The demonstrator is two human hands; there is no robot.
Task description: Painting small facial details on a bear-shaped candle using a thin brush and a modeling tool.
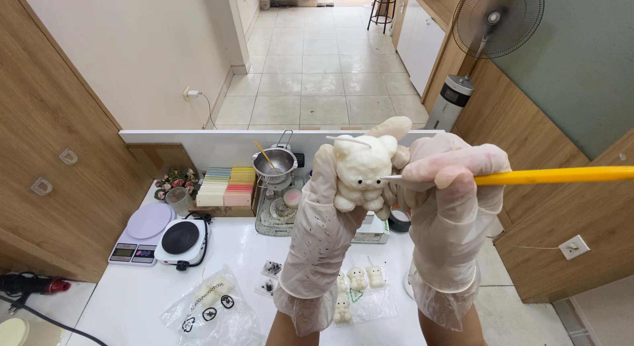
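My left hand (323,220), in a thin white glove, holds up a cream bear-shaped wax figure (361,171) with a wick on top and small black eyes. My right hand (449,200), also gloved, grips a yellow-handled fine brush (548,177). The brush's tip touches the bear's face near the right eye. Both hands are raised above the white table (132,300).
On the table lie three small bear figures (360,280) on plastic, a clear bag (211,309), a black hot plate (181,239), a white scale (142,230), a box of coloured blocks (228,186) and a metal pot (274,162). A fan (492,19) stands at right.
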